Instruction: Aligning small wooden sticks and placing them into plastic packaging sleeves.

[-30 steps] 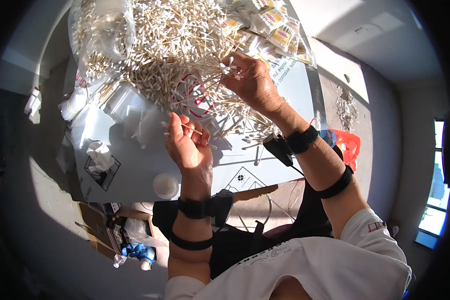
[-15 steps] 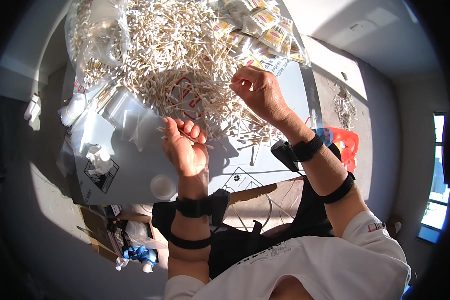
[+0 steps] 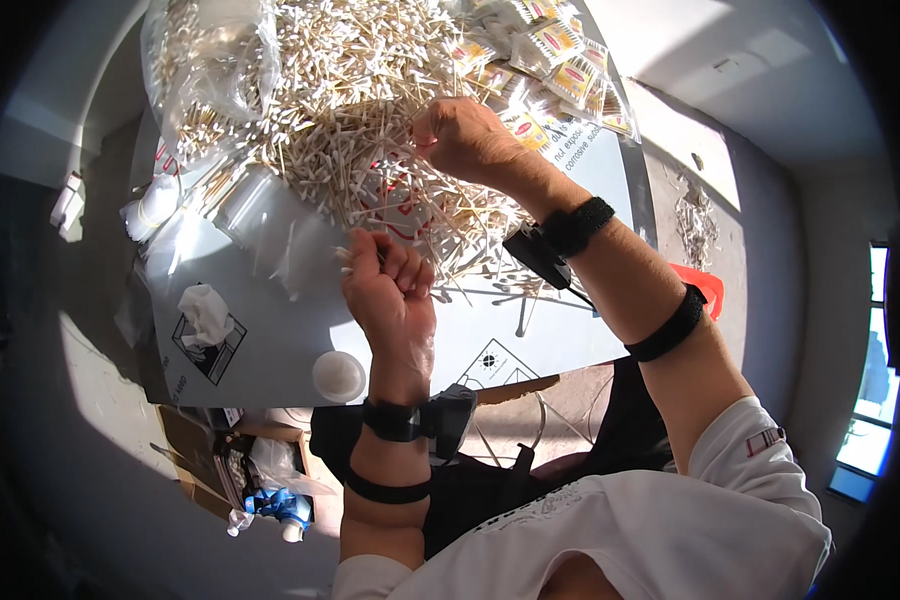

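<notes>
A big heap of cotton swabs (image 3: 350,110) covers the far half of the white table (image 3: 260,350). My left hand (image 3: 390,290) is raised above the table's near part, fingers curled around a small bundle of swabs whose tips stick out at the upper left of the fist. My right hand (image 3: 460,135) hovers over the heap's right side, fingers pinched together on a few swabs. Both forearms carry black straps, and a small black device (image 3: 530,255) sits at the right wrist.
A clear plastic bag (image 3: 205,60) of swabs lies at the far left. Several small yellow-and-red packets (image 3: 560,60) are piled at the far right. A crumpled tissue (image 3: 205,310) and a round white lid (image 3: 338,375) lie near the front edge. Boxes stand on the floor (image 3: 220,460) below.
My right hand has lifted from the heap and shifted right with swabs pinched in it. My left hand has closed from spread fingers into a fist around its bundle.
</notes>
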### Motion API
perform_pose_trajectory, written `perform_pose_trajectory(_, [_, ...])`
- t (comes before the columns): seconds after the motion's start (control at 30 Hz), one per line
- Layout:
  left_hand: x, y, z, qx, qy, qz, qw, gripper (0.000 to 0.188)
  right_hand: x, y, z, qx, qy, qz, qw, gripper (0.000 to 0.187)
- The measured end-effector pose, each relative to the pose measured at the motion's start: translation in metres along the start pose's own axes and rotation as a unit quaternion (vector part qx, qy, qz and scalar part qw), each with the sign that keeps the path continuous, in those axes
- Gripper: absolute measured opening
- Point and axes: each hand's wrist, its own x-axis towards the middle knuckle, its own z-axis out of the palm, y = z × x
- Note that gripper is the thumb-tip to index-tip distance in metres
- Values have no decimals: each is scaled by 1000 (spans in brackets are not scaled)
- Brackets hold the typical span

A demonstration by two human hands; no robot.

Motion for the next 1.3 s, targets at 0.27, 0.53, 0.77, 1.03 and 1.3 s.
perform_pose_trajectory(0.27, [-3,-1,2,1,-35,-13,999,34,26,4,6,-21,144,-159,976,13])
perform_pose_trajectory(0.53, [0,-2,-4,-8,-23,5,1000,31,3,6,-13,-72,131,-197,969,2])
perform_pose_trajectory(0.77, [1,-2,-3,-20,-10,2,1000,31,-36,12,-28,-26,41,-236,971,11])
perform_pose_trajectory(1.03, [1,-4,-2,-16,-13,-4,1000,31,-12,10,-21,-37,99,-117,987,10])
perform_pose_trajectory(1.3, [3,-4,-4,-9,-25,6,1000,29,-29,4,-18,-11,31,-107,994,9])
